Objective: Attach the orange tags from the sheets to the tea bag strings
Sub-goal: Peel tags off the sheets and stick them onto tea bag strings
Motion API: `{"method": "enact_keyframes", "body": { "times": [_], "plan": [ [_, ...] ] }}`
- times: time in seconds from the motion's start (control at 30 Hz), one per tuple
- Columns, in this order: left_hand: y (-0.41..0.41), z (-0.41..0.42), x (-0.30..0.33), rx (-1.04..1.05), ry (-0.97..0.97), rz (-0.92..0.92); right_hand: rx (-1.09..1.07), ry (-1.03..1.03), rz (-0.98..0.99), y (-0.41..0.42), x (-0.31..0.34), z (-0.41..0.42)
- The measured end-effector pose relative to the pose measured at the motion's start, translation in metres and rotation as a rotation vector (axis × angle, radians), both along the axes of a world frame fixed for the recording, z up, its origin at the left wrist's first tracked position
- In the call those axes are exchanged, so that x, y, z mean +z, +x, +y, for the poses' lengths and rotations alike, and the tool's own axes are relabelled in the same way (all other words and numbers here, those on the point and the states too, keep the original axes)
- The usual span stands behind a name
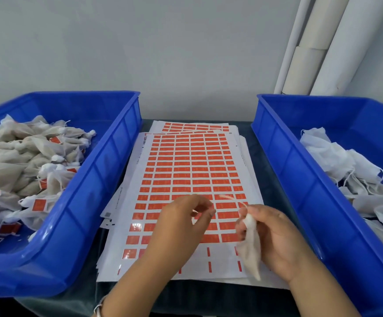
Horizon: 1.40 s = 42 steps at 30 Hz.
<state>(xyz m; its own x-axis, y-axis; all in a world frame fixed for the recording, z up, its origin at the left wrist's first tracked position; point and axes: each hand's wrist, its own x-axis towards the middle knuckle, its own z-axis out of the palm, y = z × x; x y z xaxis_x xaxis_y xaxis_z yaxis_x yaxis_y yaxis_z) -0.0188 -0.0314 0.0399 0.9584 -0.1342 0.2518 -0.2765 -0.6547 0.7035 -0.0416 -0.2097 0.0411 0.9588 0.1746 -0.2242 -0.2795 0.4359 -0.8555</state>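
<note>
— Tea bag (251,245): where is it?
— Held in the right hand (275,239), above the sheet of orange tags (186,170) on the bench.
— And the left hand (181,223)?
— Its grip is narrow, fingertips curled over the sheet; whether it pinches anything, I cannot tell.

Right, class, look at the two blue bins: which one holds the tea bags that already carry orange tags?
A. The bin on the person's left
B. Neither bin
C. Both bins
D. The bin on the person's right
A: orange tags show among the tea bags in the left bin, while the bags in the right bin look plain white, with no tags showing.
</note>
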Motion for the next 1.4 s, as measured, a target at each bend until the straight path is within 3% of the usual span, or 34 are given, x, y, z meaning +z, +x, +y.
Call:
{"method": "enact_keyframes", "body": {
  "times": [0.13, 0.37, 0.7, 1.0, 1.4],
  "plan": [
    [-0.009, -0.001, -0.029, -0.018, 0.188, 0.048, -0.108, -0.069, 0.019, -0.006, -0.001, -0.015],
    [-0.013, -0.017, -0.049, -0.095, 0.250, 0.001, -0.223, -0.066, 0.083, -0.009, -0.014, -0.003],
    [-0.009, -0.032, -0.050, -0.112, 0.379, -0.021, -0.228, -0.082, 0.067, -0.011, -0.014, -0.005],
    [-0.045, 0.084, -0.037, 0.140, 0.321, 0.062, -0.323, -0.293, -0.041, -0.006, -0.011, -0.001],
    [-0.056, 0.099, -0.047, 0.094, 0.368, 0.078, -0.072, -0.453, -0.187, -0.003, -0.014, 0.100]
  ]
}}
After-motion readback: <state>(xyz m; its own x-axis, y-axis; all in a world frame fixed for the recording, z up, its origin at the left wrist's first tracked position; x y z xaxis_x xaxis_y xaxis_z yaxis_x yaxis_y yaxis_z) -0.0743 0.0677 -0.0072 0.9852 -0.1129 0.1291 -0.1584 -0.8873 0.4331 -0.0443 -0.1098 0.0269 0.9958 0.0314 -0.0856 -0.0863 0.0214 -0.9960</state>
